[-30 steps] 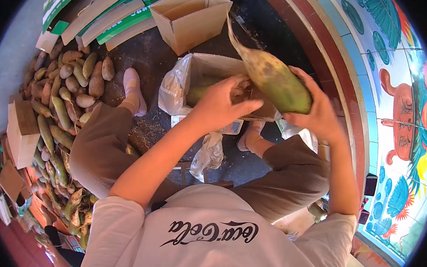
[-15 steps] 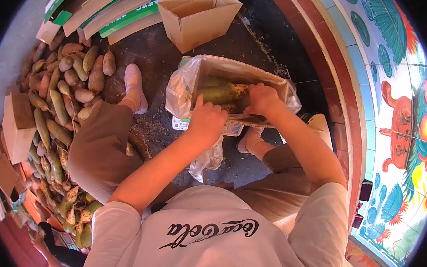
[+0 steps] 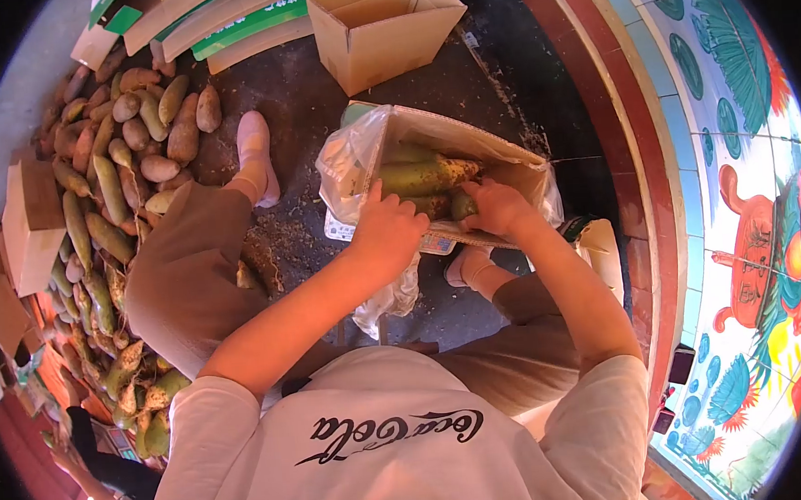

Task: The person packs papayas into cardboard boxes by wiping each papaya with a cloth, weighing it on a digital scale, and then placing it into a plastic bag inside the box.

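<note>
A cardboard box (image 3: 467, 131) lined with a clear plastic bag (image 3: 342, 162) stands tilted between my legs, with several long green radishes (image 3: 419, 175) lying in it. My left hand (image 3: 390, 230) is at the box's near left edge, fingers curled over the rim and the index finger pointing inward along the radishes. Inside the right part of the box, my right hand (image 3: 501, 209) has its fingers closed against the end of a shorter green radish (image 3: 462, 204). Its far fingertips are partly hidden. Beneath the box, part of a digital scale (image 3: 439, 245) shows.
A large heap of radishes (image 3: 110, 222) lies on the left. An open cardboard box (image 3: 384, 54) and flattened green-printed cartons (image 3: 249, 25) are at the back. A tiled, painted wall (image 3: 739, 229) borders the right. Another person's arm (image 3: 99, 493) appears at lower left.
My right hand has shifted slightly down and left, and a radish end now shows by its fingers. My left hand stays at the near rim. The view has shifted slightly.
</note>
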`<state>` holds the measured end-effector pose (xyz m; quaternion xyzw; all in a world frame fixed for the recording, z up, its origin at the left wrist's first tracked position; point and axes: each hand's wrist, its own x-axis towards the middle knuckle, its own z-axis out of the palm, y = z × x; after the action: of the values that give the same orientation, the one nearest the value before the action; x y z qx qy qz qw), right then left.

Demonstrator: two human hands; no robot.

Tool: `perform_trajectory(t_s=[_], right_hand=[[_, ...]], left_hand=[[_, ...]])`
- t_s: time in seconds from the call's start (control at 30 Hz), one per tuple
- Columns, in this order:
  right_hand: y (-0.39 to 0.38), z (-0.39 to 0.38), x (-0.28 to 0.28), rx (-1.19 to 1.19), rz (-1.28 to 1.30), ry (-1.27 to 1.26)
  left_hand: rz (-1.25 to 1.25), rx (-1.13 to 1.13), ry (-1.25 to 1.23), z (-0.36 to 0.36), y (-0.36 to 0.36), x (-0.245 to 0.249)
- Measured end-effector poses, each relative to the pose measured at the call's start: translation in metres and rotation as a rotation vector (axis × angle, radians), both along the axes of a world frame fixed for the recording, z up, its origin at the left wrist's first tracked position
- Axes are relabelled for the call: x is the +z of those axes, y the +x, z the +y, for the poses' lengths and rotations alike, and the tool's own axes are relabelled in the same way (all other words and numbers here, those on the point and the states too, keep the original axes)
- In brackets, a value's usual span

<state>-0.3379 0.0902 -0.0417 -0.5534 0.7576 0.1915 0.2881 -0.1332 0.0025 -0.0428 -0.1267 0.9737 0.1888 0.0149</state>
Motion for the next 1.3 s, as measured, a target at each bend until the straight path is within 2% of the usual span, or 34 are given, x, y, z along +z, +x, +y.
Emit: perform_trajectory(t_s=[0.07,0.17,0.27,0.47,0.57,0.67,0.8,0.9,0.97,1.03,1.07,1.1,1.17,1.23,1.3], right_hand=[[-0.001,0.011,-0.002,-0.052,-0.001,-0.081],[0.012,-0.004,-0.004,-0.058,0.027,0.052],[0.012,-0.008,-0.016,-0.019,0.032,-0.005],[0.001,0.006,0.002,0.024,0.036,0.026],[-0.003,0.017,0.004,-0.108,0.041,0.006],[0.017,-0.004,-0.017,-0.115,0.072,0.044],[0.017,-0.011,-0.018,-0.069,0.042,0.038],[0.007,0.004,-0.004,-0.139,0.012,0.007],[0.002,0.009,-0.002,-0.189,-0.043,0.017],[-0.008,0.022,-0.017,-0.152,-0.063,-0.062],[-0.006,0.017,-0.013,-0.127,-0.027,-0.023],[-0.002,0.009,-0.002,-0.090,0.010,0.012],[0.002,0.005,0.005,-0.136,-0.047,-0.076],[0.006,0.007,0.009,-0.131,-0.014,-0.159],[-0.012,0.021,-0.004,-0.002,0.035,-0.306]], left_hand=[[0.025,-0.010,-0.010,0.000,0.003,-0.004],[0.001,-0.013,-0.023,0.003,0.001,0.000],[0.078,-0.015,-0.019,0.004,0.003,-0.003],[0.013,-0.022,0.008,0.005,0.008,0.002],[0.006,-0.001,0.008,0.004,0.007,0.007],[-0.072,-0.009,0.030,0.009,0.004,0.012],[0.147,0.026,0.045,0.011,0.028,0.025],[0.322,0.083,0.166,-0.003,0.058,0.069],[0.407,0.161,0.281,-0.017,0.090,0.098],[0.515,0.352,0.299,-0.033,0.128,0.128],[0.659,0.461,0.251,-0.041,0.146,0.136],[0.664,0.598,0.245,-0.050,0.170,0.142],[0.714,0.890,0.141,-0.062,0.221,0.140],[0.734,1.110,0.064,-0.071,0.279,0.109],[0.589,1.271,-0.031,-0.066,0.337,0.071]])
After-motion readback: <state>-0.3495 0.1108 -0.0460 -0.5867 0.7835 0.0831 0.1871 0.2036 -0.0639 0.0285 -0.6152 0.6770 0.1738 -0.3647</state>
